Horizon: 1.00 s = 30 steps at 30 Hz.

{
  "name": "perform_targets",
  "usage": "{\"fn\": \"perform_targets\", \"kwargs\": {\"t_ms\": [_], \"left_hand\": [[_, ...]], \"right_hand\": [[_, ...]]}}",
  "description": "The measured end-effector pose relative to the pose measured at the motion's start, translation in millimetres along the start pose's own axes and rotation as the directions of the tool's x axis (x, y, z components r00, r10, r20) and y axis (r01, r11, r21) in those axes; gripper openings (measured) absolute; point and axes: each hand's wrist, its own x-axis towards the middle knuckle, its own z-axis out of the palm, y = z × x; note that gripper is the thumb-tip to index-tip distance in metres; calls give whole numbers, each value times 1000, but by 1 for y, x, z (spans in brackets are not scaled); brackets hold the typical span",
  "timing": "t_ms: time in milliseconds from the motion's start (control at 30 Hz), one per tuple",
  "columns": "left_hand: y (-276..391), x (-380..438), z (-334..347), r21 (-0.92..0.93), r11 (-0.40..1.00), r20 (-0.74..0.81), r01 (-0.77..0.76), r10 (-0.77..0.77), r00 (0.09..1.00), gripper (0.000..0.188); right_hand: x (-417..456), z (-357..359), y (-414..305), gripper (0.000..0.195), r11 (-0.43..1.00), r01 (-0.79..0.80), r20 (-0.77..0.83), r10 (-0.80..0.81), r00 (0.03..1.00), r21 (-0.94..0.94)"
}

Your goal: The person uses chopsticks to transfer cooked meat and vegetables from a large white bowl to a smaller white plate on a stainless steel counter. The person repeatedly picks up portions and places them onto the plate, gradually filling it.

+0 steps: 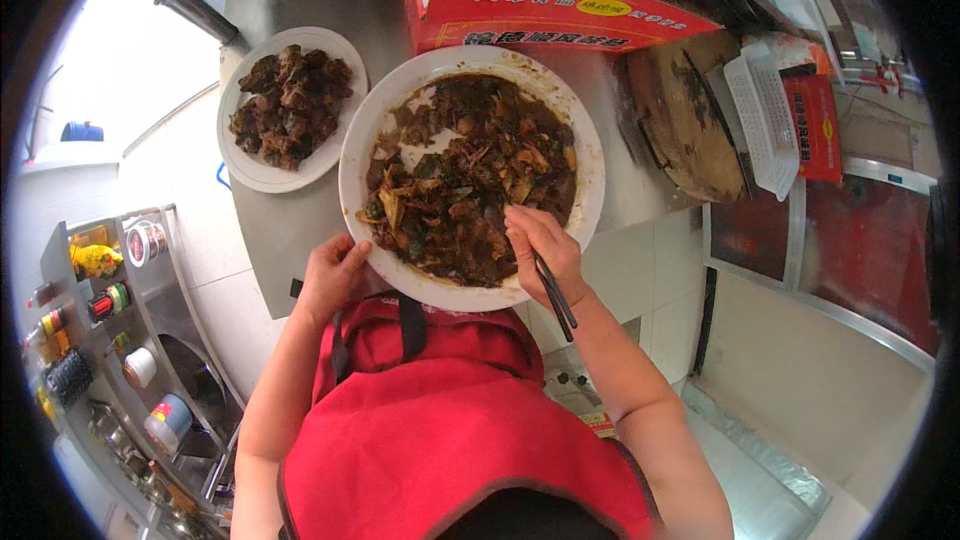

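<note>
A large round white dish [589, 142] holds dark braised food [465, 187] in brown sauce, close in front of my red apron. My left hand [337, 266] grips the dish's lower left rim, thumb on top. Over the dish's lower right part is my right hand [544, 244], closed on a pair of dark chopsticks [555, 296]; their rear ends stick out past the rim, and their tips are hidden by the hand and food. At the upper left, a smaller white plate [232, 157] carries a heap of dark brown meat chunks [292, 105].
The metal table [274, 247] bears both dishes. Behind the large dish stands a red printed cardboard box [555, 11]. To the right are a round wooden chopping board [682, 120] and a white plastic basket [763, 116]. A metal shelf [169, 270] with jars and bottles lies at far left.
</note>
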Motion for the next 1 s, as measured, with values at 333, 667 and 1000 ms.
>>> {"fn": "perform_targets", "kwargs": {"t_ms": [333, 667, 1000], "left_hand": [[-17, 4, 1, 25, 999, -56, -48, 49, 997, 28], [-7, 1, 1, 97, 993, -79, -65, 73, 994, 29], [-15, 4, 2, -41, 997, -48, -66, 64, 997, 27]], "right_hand": [[-17, 4, -31, 17, 957, -117, 137, 82, 987, 266], [1, 15, -20, 19, 934, -175, 44, 170, 984, 312], [4, -21, -30, 30, 631, -599, 210, 582, 786, 493]]}}
